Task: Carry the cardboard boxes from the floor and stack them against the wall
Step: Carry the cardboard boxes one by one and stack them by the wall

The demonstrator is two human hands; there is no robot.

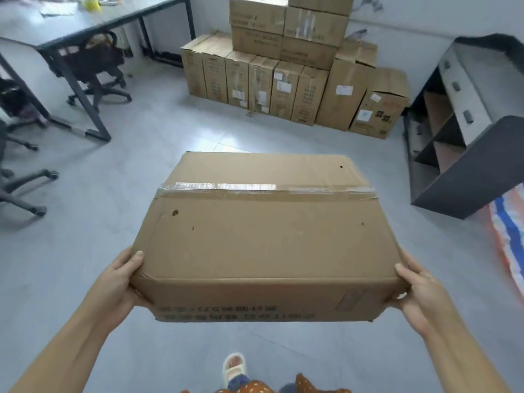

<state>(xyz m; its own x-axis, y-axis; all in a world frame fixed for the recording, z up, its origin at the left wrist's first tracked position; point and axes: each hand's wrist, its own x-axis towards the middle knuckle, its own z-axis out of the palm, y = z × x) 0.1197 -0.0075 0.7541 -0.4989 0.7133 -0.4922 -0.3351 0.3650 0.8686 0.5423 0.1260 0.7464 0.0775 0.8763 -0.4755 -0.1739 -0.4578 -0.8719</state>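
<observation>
In the middle of the frame we hold a big cardboard box [266, 236] up off the floor [113, 222]. Our left hand [116, 282] grips its lower left corner and our right hand [419, 293] grips its lower right corner. A thumb lies on top at each side, and the fingers curl under the box where we cannot see them. The box is taped shut with a strip of clear tape [255, 188] across its top.

At the top of the frame, the stack of boxes [283, 66] stands against the wall [425, 18], well apart from us. That is where this box should go.

What could go wrong? We only hold the near corners, so the far end could tip down and the box could slip out of our hands. The box also hides the floor just ahead of our foot [234, 367], so we could trip. The striped mat [507, 236] at the right edge and the dark shelf [459, 143] beside it are close to our path. The office chair [93, 66] in the upper left sits farther off. The stack is already tall, so a bump could knock it over.
</observation>
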